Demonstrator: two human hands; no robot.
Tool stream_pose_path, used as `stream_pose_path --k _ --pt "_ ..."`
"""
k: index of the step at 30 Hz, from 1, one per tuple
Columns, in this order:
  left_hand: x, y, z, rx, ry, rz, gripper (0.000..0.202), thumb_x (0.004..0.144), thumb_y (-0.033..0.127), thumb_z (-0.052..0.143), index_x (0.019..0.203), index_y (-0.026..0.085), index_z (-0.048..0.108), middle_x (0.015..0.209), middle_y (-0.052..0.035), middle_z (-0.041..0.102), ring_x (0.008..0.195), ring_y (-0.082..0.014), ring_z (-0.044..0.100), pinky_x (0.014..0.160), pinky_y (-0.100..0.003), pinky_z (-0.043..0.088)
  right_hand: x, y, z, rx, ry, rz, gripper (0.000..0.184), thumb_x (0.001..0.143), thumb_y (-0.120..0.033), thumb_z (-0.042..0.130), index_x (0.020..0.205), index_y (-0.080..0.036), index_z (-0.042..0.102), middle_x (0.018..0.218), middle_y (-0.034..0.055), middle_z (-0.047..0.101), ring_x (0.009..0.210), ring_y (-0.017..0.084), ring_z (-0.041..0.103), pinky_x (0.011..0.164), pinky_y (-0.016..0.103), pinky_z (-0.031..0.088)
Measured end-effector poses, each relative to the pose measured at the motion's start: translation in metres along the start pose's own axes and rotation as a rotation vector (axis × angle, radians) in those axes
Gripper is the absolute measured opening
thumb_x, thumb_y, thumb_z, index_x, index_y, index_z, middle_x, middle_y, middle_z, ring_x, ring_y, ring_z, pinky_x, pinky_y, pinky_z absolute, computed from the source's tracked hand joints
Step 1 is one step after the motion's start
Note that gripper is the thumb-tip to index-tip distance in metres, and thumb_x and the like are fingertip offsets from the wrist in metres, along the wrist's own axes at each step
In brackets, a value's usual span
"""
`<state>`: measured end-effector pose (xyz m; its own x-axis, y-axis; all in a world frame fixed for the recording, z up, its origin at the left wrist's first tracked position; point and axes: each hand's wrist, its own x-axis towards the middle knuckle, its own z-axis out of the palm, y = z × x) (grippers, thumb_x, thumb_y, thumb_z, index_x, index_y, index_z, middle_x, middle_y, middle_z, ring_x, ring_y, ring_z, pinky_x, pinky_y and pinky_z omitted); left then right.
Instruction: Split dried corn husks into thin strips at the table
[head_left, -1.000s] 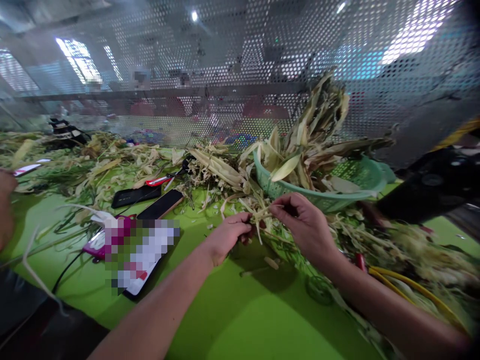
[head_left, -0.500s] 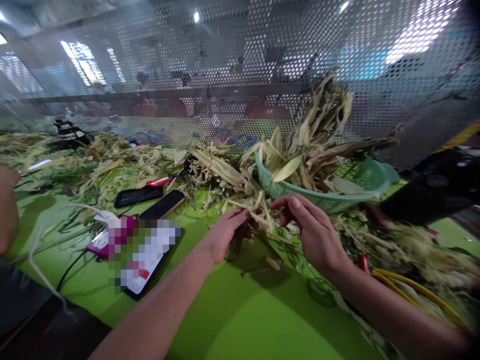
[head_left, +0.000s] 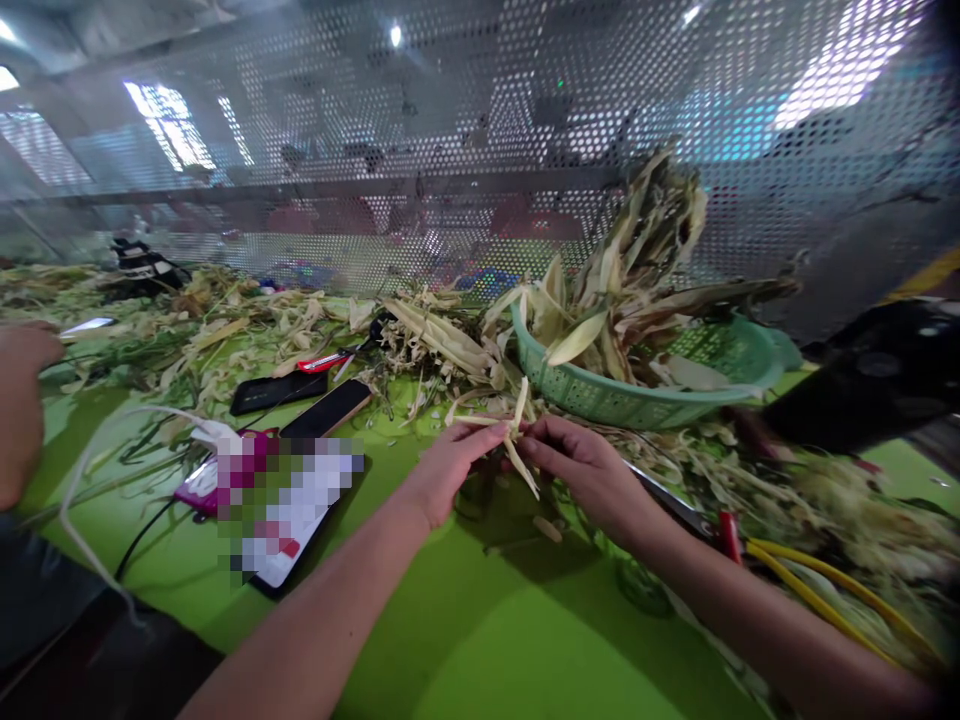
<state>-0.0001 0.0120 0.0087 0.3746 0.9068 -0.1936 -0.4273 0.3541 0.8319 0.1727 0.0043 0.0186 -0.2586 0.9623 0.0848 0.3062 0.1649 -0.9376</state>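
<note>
My left hand (head_left: 447, 470) and my right hand (head_left: 589, 472) meet over the green table (head_left: 480, 640), both pinching a small bunch of pale dried husk strips (head_left: 511, 430) between fingertips. The strips fan out above and below the fingers. A teal plastic basket (head_left: 637, 400) piled with dried husks stands just behind my right hand. Scissors with a red and yellow handle (head_left: 720, 525) lie on the table under my right forearm.
Dried leaves and husks litter the table's back and right side. Two dark phones (head_left: 300, 395), red-handled scissors (head_left: 322, 360) and a pixelated flat object (head_left: 285, 500) lie at left. Another person's hand (head_left: 22, 400) is at far left. A perforated metal screen (head_left: 480, 150) closes the back.
My right hand has come down and left from the basket rim to meet the left hand. The husk strips now sit pinched between both hands, and the scissors under my right arm show.
</note>
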Motion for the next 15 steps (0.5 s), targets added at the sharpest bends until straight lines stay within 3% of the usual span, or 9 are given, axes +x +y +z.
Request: stream_pose_path --k 8,15 --pt "0.0006 -0.0033 0.0041 -0.061 0.066 0.037 0.018 0.071 0.029 0.071 0.081 0.013 0.068 0.06 0.0001 0.061 0.051 -0.0088 0.054 0.059 -0.024 0.046 0.0001 -0.0045 0.0011 -0.149 -0.028 -0.066 0.027 0.087 -0.043 0.054 0.074 -0.019 0.057 0.066 -0.0017 0.05 0.063 0.014 0.045 0.058 0.025 0.035" --pt "-0.0026 0.0032 0.0082 -0.123 0.149 0.034 0.015 0.069 0.024 0.072 0.074 0.012 0.065 0.057 0.0005 0.057 0.048 -0.0077 0.05 0.051 -0.022 0.041 -0.001 -0.0103 0.0006 -0.265 -0.042 -0.119 0.028 0.088 -0.04 0.052 0.069 -0.02 0.054 0.061 -0.0024 0.049 0.059 0.013 0.046 0.055 0.025 0.035"
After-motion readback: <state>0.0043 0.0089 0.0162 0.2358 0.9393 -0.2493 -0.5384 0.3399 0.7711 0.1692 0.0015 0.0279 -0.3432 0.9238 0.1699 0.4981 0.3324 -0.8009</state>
